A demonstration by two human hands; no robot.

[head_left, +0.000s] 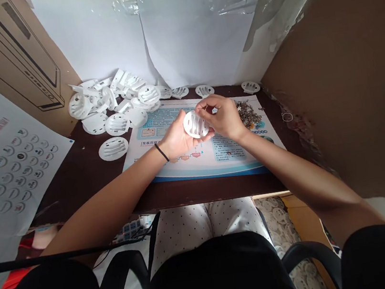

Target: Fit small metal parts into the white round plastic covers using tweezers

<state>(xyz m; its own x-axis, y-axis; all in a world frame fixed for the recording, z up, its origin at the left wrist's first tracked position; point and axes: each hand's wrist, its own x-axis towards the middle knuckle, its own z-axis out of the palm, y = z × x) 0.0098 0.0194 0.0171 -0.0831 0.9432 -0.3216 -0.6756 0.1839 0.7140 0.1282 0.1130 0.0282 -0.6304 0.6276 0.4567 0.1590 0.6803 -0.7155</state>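
Head view: polka-dot trousers [204, 222] nearest, just under edge of dark wooden desk [149, 196]; left hand [177, 137] palm-up beneath white slotted plastic disc [196, 124], black hair tie [161, 152] on wrist; right hand [221, 118] pinching upper rim of same disc; hands together, disc clamped between them above printed paper sheet [230, 158]; pile of small metal parts [248, 113] just beside right hand; sheet of round printed labels [7, 162] far left; heap of white discs [106, 102] on desk beyond; 3 loose discs [204, 90] along white paper-covered wall [197, 32], farthest.
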